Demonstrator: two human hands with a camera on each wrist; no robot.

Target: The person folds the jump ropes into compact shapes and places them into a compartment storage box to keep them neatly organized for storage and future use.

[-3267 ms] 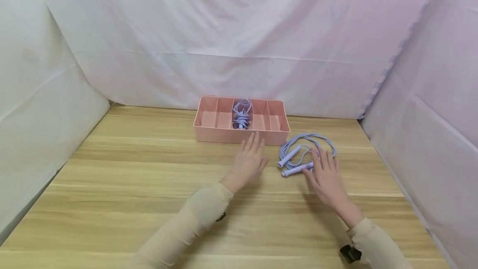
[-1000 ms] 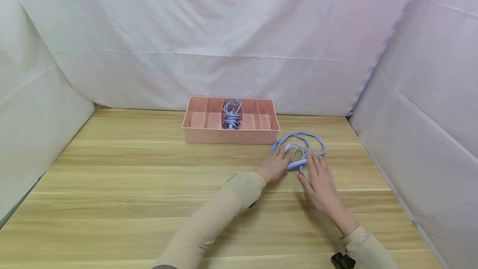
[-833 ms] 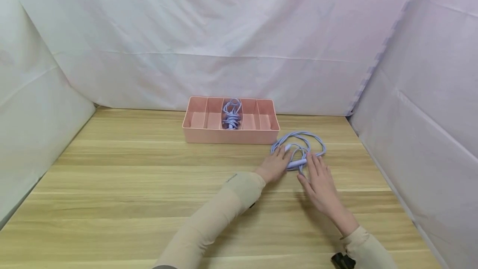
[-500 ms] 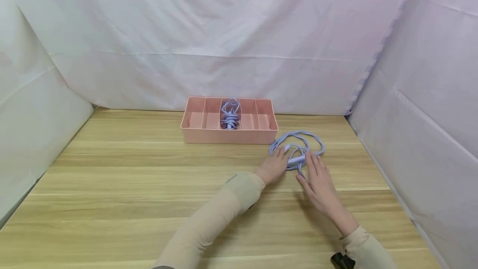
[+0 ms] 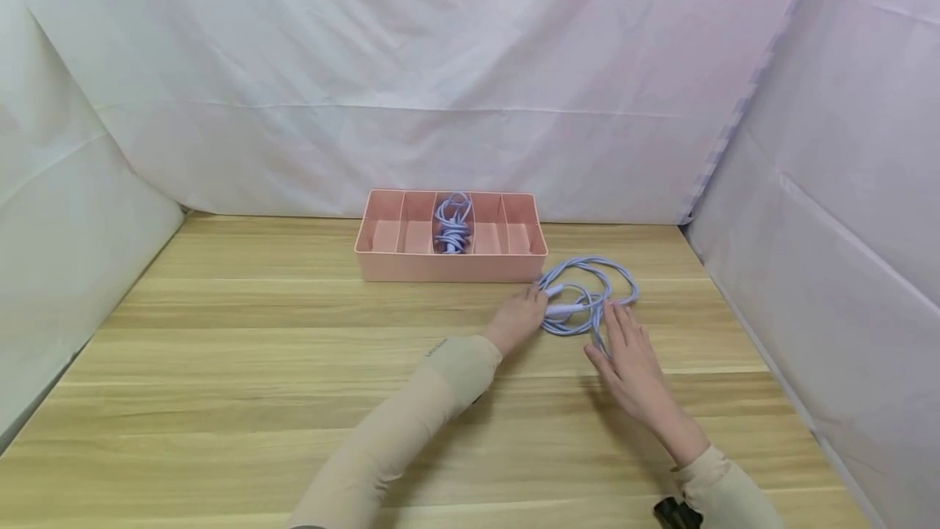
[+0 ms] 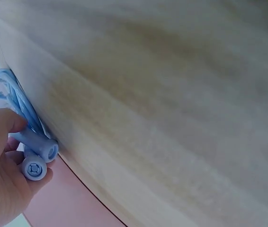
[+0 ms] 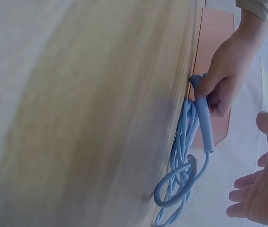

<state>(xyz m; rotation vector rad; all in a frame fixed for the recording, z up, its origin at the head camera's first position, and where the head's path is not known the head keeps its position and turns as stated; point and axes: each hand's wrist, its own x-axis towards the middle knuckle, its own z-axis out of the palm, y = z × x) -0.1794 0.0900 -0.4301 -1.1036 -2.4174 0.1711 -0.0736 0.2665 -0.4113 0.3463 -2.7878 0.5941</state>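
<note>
A light blue jump rope lies loosely coiled on the table, right of the pink box; its two handles (image 5: 564,310) point toward my left hand (image 5: 517,321). That hand grips both handles near their ends, thumb on one and fingers beneath, as the left wrist view shows with the upper handle (image 6: 38,143) and the lower handle (image 6: 33,168). My right hand (image 5: 631,362) hovers or rests by the coil's near right side, fingers extended. In the right wrist view the right hand (image 7: 266,184) holds nothing and appears apart from the rope (image 7: 187,182).
The pink divided box (image 5: 451,269) stands at the back of the wooden table (image 5: 257,366). A second blue rope (image 5: 453,227), bundled, sits in its middle compartment. White cloth (image 5: 367,104) hangs behind and on both sides.
My left hand has gone from in front of the box to the rope, taken both handles and drawn them slightly left. My right hand has moved off the handle it overlapped and stays beside the coil.
</note>
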